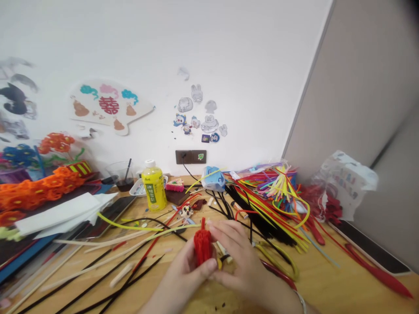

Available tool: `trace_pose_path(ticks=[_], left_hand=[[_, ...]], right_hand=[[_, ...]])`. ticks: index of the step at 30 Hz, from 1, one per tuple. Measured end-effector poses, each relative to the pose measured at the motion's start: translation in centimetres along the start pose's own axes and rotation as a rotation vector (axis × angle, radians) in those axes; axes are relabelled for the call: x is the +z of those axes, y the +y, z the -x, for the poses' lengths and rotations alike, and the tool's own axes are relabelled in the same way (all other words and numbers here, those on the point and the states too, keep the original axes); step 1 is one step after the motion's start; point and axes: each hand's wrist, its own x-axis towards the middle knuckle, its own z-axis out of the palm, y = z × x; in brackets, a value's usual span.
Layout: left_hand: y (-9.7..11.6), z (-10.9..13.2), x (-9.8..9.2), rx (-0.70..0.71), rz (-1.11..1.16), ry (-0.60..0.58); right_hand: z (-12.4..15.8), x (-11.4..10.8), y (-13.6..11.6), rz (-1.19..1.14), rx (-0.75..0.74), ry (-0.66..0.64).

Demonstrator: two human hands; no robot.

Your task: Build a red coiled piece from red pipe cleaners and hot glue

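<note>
The left hand and right hand hold a red fuzzy pipe cleaner bundle between their fingers, curled close. A firm, even squeeze keeps it from slipping. Just past the fingertips sits a small toy figure; farther off stands a yellow drink bottle.

Seen from our head-worn camera: our left hand and right hand, bare from fingertips to forearm, with slender fingers. A thin, silvery bangle circles our right wrist, its narrow band catching the light near the lower edge of the frame.
</note>
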Motion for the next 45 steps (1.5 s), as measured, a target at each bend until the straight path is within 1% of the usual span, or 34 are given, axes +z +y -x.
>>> trace_pose_path(ticks=[3,5,6,9,11,12,15,19,21,23,26,31,33,35,37,39,41,43,44,45], left_hand=[[0.5,-0.4,-0.6,-0.014,-0.056,0.16],[1.2,-0.8,-1.5,-0.023,-0.098,0.236],[1.5,-1.1,-2.0,-0.003,-0.123,0.265],[2.3,-1.9,-3.5,0.067,-0.177,0.303],[2.3,-2.4,-4.3,0.105,-0.209,0.302],[2.2,-2.6,-4.7,0.126,-0.235,0.304],[1.7,-3.1,-5.4,0.139,-0.265,0.323],[1.3,-3.3,-5.8,0.134,-0.277,0.365],[1.1,-3.4,-5.9,0.137,-0.274,0.373],[1.0,-3.4,-5.9,0.147,-0.259,0.353],[0.9,-3.3,-5.9,0.172,-0.218,0.283],[0.6,-3.1,-5.8,0.212,-0.107,0.16],[0.3,-3.2,-5.8,0.222,-0.062,0.124],[0.0,-3.3,-5.8,0.232,-0.034,0.114],[-0.1,-3.4,-5.7,0.247,-0.03,0.131],[0.0,-3.4,-5.7,0.269,-0.05,0.168],[0.2,-3.2,-5.6,0.298,-0.089,0.223],[0.5,-2.9,-5.6,0.324,-0.135,0.284],[0.7,-2.7,-5.5,0.333,-0.155,0.31],[0.7,-2.5,-5.5,0.338,-0.173,0.33]], right_hand=[[-0.2,-0.3,-0.1,-0.014,0.01,0.008],[-0.3,-0.4,0.0,-0.019,0.074,0.052],[-0.3,-0.5,0.2,-0.015,0.119,0.089],[-0.3,-0.3,1.2,0.022,0.256,0.198],[-0.2,0.0,2.0,0.039,0.323,0.219],[-0.2,0.2,2.4,0.04,0.339,0.206],[-0.2,0.9,3.4,0.049,0.364,0.093],[-1.3,1.9,3.8,0.168,0.498,-0.181],[-2.4,2.6,3.7,0.228,0.553,-0.278],[-3.7,3.5,3.7,0.265,0.574,-0.333],[-5.7,5.1,3.7,0.332,0.633,-0.44],[-7.4,7.9,4.3,0.386,0.749,-0.555],[-7.6,8.3,4.8,0.364,0.807,-0.567],[-7.8,8.0,5.1,0.323,0.837,-0.53],[-8.0,6.9,5.0,0.262,0.816,-0.453],[-8.3,5.4,4.2,0.179,0.741,-0.368],[-8.4,3.9,2.9,0.081,0.627,-0.306],[-8.4,2.8,1.3,-0.02,0.503,-0.285],[-8.3,2.4,0.6,-0.095,0.379,-0.24],[-8.2,2.2,0.0,-0.126,0.306,-0.204]])
